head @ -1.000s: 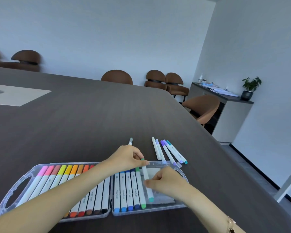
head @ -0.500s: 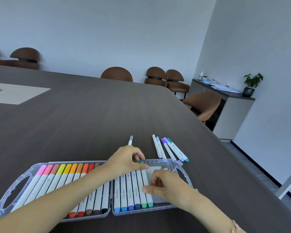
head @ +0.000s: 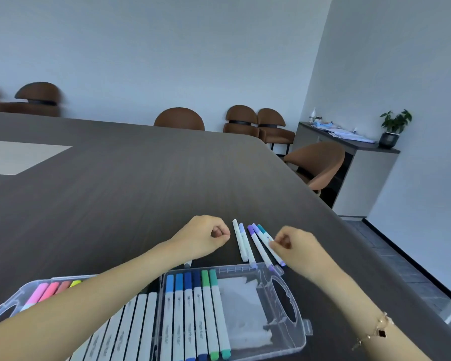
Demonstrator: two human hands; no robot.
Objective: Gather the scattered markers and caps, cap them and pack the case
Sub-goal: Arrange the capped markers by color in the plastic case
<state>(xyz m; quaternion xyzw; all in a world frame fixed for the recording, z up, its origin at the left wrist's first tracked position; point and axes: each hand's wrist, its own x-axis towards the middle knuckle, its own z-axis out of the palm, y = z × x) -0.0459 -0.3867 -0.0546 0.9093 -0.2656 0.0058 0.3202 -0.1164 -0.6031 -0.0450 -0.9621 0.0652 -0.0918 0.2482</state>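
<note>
Beyond the marker case point(head: 301, 332), my left hand point(head: 206, 237) is hovering with fingers curled on nothing. The loose markers point(head: 255, 243) are lying just right of it, long axes pointing away; my right hand point(head: 296, 243) is nearer, pinching the teal-capped one point(head: 264, 234).

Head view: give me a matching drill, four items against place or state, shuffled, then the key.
Items
1. right hand
2. left hand
3. green-capped marker
4. plant

Place or state
A. on the sideboard by the wall
B. fingers curled, no marker visible in its grip
C. pinching a teal-capped marker on the table
D. lying in the right half of the clear case

Pairs: 1-C, 2-B, 3-D, 4-A
</note>
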